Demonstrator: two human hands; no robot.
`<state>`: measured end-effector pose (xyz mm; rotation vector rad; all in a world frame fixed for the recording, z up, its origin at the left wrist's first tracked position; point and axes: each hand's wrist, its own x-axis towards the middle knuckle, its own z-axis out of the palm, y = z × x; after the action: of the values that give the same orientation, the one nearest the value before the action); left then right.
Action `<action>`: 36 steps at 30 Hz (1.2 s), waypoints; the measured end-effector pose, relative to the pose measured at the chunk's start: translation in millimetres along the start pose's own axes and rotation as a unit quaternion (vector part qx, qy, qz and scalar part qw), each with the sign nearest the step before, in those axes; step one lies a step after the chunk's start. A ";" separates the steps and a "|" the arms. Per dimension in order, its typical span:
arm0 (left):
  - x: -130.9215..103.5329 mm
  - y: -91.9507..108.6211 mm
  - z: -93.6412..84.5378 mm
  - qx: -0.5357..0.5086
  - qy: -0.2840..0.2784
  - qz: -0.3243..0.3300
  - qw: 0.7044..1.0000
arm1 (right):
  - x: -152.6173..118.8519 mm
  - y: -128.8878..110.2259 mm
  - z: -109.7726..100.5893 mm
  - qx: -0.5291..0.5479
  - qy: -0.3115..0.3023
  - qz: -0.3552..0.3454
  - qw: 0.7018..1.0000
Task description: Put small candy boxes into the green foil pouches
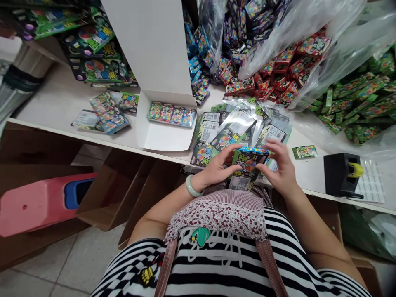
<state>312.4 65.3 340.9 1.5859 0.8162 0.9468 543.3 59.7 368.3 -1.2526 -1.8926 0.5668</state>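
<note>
Close to my body, over the table's front edge, I hold a dark, colourfully printed packet between both hands. A small blue box shows along its top edge. My left hand is closed on the packet's left side, thumb across the front. At the right side, my right hand grips it with the thumb on the front and the fingers by the upper corner. Beneath and behind lie flat printed bags with clear plastic parts, in an overlapping pile. Further left, a white open carton contains a row of several small boxes.
Heaps of small red boxes, purple boxes and green boxes lie among clear plastic bags at the back. On the right are a single green box and a black tape dispenser. A pink stool stands below left.
</note>
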 end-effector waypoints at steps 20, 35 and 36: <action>-6.4 -9.2 14.1 0.045 -0.127 0.112 0.985 | -66.7 -12.7 0.6 0.078 -0.006 0.012 0.997; -8.1 5.6 18.5 0.029 0.106 0.201 0.973 | -65.3 -10.6 25.2 0.181 0.138 0.044 0.973; -8.8 6.0 17.1 0.029 0.108 0.198 0.974 | -66.4 -10.6 29.3 0.194 0.160 0.059 0.966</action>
<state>323.9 49.0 343.3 1.7538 0.6901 1.4122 527.7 -3.4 334.5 -1.1224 -1.3678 0.7101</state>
